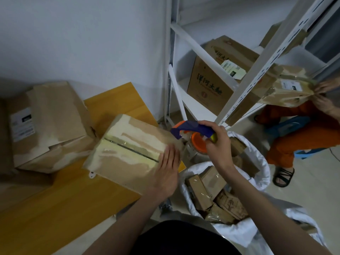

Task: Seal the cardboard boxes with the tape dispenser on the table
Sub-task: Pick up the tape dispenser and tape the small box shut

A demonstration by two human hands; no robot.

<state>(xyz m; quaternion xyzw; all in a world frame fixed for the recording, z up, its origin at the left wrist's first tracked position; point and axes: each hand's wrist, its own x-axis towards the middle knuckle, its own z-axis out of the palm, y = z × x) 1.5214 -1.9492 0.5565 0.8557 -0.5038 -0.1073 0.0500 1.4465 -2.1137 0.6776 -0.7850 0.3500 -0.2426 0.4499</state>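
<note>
wooden table (60, 208) carries two boxes (128, 150).

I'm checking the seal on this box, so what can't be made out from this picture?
- Head view: tape end on the cardboard box, hidden under the left hand.
- Tape dispenser blade, hidden behind the right hand and the box corner.
- Label on the second box: blurred, unreadable.

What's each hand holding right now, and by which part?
Right hand holds the tape dispenser by its blue handle. Left hand holds nothing; it rests flat on the box.
</note>
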